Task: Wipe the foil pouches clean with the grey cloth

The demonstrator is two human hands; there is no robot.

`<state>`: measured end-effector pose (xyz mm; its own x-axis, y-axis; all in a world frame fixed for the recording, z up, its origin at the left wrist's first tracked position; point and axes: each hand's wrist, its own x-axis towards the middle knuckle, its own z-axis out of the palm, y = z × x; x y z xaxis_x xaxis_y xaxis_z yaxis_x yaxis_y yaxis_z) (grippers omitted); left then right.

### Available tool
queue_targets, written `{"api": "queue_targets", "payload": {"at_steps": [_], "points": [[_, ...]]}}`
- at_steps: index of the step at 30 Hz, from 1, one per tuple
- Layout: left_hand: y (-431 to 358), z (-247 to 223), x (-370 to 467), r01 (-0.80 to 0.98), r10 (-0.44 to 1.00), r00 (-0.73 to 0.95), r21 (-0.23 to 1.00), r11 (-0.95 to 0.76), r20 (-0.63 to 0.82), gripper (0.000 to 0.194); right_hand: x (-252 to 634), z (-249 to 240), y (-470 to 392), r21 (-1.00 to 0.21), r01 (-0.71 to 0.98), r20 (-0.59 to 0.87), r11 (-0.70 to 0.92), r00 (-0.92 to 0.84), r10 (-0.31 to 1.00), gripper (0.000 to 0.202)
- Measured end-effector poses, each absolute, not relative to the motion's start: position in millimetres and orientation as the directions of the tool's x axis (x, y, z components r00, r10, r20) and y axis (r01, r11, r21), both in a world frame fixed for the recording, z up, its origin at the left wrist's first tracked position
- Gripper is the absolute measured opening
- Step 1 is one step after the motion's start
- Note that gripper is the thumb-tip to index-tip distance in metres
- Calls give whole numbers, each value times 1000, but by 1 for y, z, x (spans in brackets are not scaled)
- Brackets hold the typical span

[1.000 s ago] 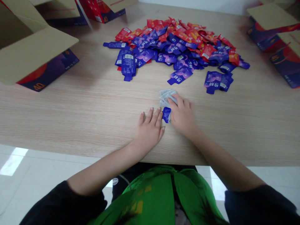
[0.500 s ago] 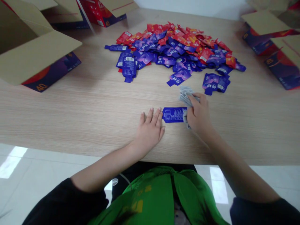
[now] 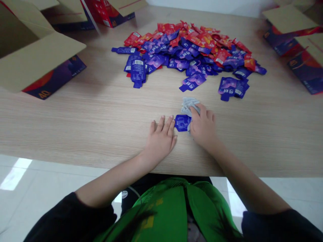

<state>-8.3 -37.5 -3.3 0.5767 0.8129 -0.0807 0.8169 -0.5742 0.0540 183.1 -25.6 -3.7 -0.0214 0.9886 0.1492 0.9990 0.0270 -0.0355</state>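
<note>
A blue sachet point(image 3: 182, 123) with white print lies flat on the table, its narrow end toward the left. My left hand point(image 3: 161, 138) rests on the wood with fingers spread, the fingertips touching that narrow end. In my right hand point(image 3: 204, 126) is a bunched grey cloth point(image 3: 189, 105), pressed down over the sachet's right part and hiding it. Farther off lies a heap of blue and red sachets point(image 3: 186, 50). A single blue sachet point(image 3: 193, 81) sits just in front of the heap.
Open cardboard boxes stand around the table: a large box point(image 3: 57, 78) at left, a red box point(image 3: 102, 13) behind it, and more boxes point(image 3: 306, 72) at right. The table's front edge point(image 3: 101, 167) runs close to my body.
My right hand has slid left along the sachet with the cloth, covering more of it. My left hand has stayed in place.
</note>
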Motion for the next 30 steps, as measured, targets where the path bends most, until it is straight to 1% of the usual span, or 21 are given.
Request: {"api": "queue_targets", "payload": {"at_steps": [5,7,9,11,13,15,18,20,23,28,30], "points": [[-37,-7,-8,818,815,575,70,-571,-69,62,223,-7,-34,-9,996,100,-85,86,991,58],[-36,-7,-8,817,814,576,73,-572,-76,62,233,-4,-33,-43,994,95,-103,107,990,56],[-37,-7,-7,818,814,576,69,-572,-80,62,232,1,-29,-111,989,139,-101,116,983,53],[-37,-6,-7,819,815,574,63,-571,-77,62,216,7,-22,-179,983,221,-48,87,971,53],[-37,-6,-7,820,817,573,57,-570,-69,61,190,9,-15,-205,977,275,65,-6,961,57],[-37,-6,-7,821,818,571,52,-569,-61,61,163,8,-9,-177,968,247,180,-133,960,59],[-36,-5,-8,820,818,573,47,-571,-57,61,140,1,-6,-106,964,149,244,-227,962,53],[-36,-5,-8,818,815,575,45,-574,-65,61,143,-2,-8,-60,972,123,226,-217,968,53],[-36,-3,-7,818,813,575,50,-573,-86,61,166,-3,-15,-17,991,133,135,-131,982,56],[-37,-1,-6,823,816,568,49,-567,-101,62,217,-6,-30,-62,998,149,-12,21,989,58],[-37,-1,-6,823,816,568,45,-567,-103,62,232,-6,-34,-48,998,134,-45,51,990,58]]}}
